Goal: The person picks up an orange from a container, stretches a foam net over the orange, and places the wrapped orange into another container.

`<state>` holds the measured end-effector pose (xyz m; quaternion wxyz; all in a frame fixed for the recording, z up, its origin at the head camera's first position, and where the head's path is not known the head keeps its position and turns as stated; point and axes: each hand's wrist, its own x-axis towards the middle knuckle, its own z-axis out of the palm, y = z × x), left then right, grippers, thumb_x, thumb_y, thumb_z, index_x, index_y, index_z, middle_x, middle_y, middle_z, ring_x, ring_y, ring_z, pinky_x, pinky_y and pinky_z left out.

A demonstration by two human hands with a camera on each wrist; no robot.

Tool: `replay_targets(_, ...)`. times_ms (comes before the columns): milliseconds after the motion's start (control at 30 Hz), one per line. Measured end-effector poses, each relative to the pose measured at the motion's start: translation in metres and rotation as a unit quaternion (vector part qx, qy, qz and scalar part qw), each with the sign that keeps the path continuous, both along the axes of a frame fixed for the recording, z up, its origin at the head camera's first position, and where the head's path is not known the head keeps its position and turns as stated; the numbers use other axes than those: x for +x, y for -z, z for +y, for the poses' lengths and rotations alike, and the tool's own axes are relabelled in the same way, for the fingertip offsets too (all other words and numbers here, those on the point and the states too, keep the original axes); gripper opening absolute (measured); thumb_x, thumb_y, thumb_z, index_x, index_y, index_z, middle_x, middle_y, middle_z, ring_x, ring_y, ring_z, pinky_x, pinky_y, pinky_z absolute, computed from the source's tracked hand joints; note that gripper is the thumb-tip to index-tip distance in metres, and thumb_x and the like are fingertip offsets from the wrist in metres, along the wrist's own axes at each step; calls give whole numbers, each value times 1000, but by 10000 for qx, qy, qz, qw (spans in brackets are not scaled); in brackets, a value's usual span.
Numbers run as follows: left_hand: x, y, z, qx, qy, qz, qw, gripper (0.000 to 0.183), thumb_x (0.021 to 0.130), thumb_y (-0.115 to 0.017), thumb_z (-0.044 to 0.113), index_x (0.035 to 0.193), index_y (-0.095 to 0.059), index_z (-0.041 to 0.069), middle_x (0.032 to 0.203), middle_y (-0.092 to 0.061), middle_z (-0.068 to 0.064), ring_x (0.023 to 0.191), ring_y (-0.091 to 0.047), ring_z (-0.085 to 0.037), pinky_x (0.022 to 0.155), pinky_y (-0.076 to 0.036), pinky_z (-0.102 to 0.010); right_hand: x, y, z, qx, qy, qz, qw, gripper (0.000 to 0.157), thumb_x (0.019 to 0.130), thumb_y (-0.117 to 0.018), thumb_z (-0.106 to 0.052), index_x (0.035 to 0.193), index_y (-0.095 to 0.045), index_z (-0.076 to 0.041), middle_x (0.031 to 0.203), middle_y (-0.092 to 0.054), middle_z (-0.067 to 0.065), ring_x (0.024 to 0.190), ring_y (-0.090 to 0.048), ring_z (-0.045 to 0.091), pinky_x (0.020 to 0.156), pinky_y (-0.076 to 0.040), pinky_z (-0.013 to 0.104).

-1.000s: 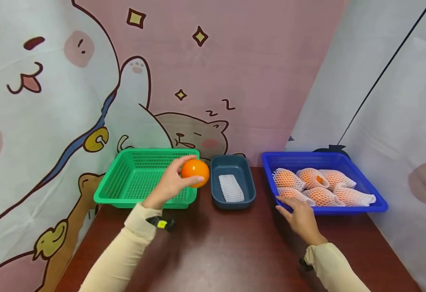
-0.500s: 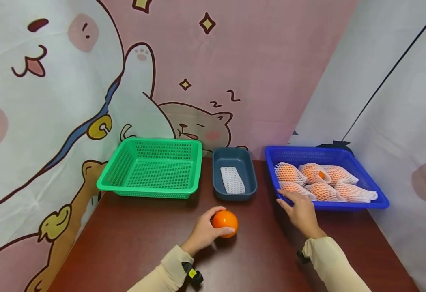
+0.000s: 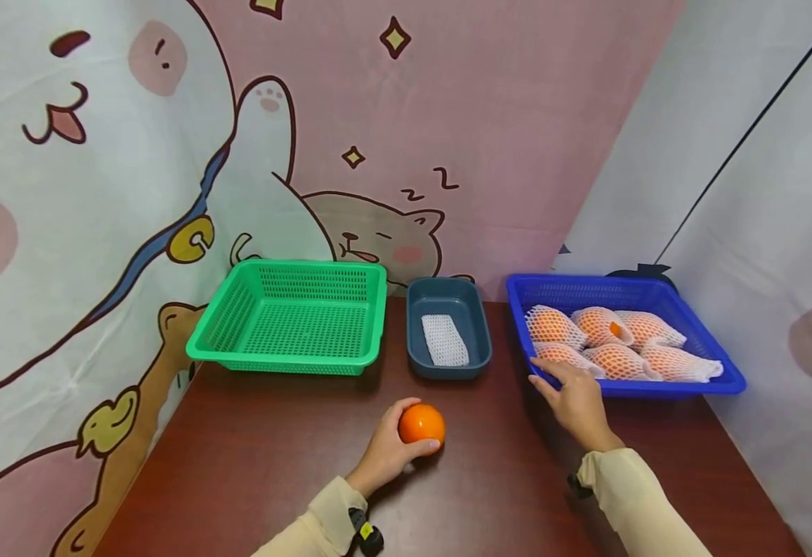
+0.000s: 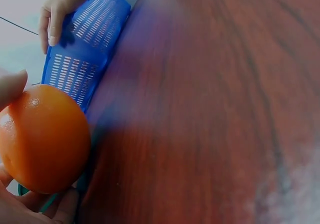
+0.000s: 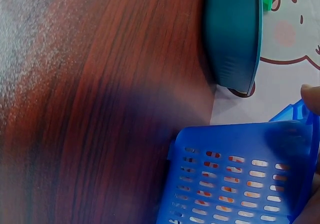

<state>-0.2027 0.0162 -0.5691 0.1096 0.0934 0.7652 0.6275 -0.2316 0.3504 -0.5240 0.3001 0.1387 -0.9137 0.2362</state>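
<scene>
My left hand (image 3: 381, 449) grips a bare, shiny orange (image 3: 422, 425), low at the middle of the table, thumb on the near side and fingers behind. In the left wrist view the orange (image 4: 45, 139) fills the space between thumb and fingers. At the right, my right hand (image 3: 576, 406) holds the front left corner of the blue basket (image 3: 656, 391), thumb outside the rim. Several oranges in white foam nets (image 3: 618, 361) lie in that basket, one with bare peel showing through its opening. A flat white foam net (image 3: 445, 340) rests in the dark teal tub (image 3: 482, 352).
A green slotted basket (image 3: 281, 361) stands at the back left, left of the tub. All three containers line the far side of the dark red-brown wooden table (image 3: 274, 433). Behind and at the sides hangs a cartoon-printed cloth (image 3: 510, 139).
My left hand has brought the orange from over the green basket down and right toward the table's middle, then slightly left. My right hand stays at the blue basket. The head view has tilted down.
</scene>
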Motion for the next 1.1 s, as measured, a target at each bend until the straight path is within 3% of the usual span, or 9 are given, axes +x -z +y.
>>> replay_targets(333, -3, 1, -2, -406, -7, 590, 9974, 79, 73, -84, 34, 140, -47, 13, 126, -48, -12, 102, -54, -30, 62, -54, -29, -1, 0, 1, 24, 50, -146, 9999, 36, 77, -81, -11, 111, -73, -6, 101, -71, 16, 93, -66, 36, 80, -47, 55)
replay_targets(633, -6, 1, -5, -528, 90, 666, 9963, 80, 74, -83, 37, 141, -46, 13, 129, -49, -9, 104, -54, -26, 80, -49, -38, 0, 1, 0, 22, 57, -110, 9999, 35, 78, -80, -10, 112, -73, -6, 101, -71, 17, 94, -65, 38, 82, -44, 57)
replay_targets(833, -6, 0, -5, -557, 117, 540, 9969, 78, 75, -83, 36, 140, -47, 14, 128, -50, -9, 104, -54, -27, 81, -50, -41, 0, 0, 0, 31, 96, -166, 9998, 36, 78, -80, -11, 112, -73, -6, 102, -71, 17, 95, -65, 38, 82, -44, 57)
replay_targets(1100, -5, -2, -5, -434, 59, 689, 9967, 78, 74, -84, 36, 140, -48, 16, 129, -50, -9, 107, -54, -25, 88, -46, -43, 1, 0, 0, 41, 87, -116, 9999, 36, 77, -81, -10, 112, -72, -6, 101, -71, 17, 93, -66, 37, 79, -44, 57)
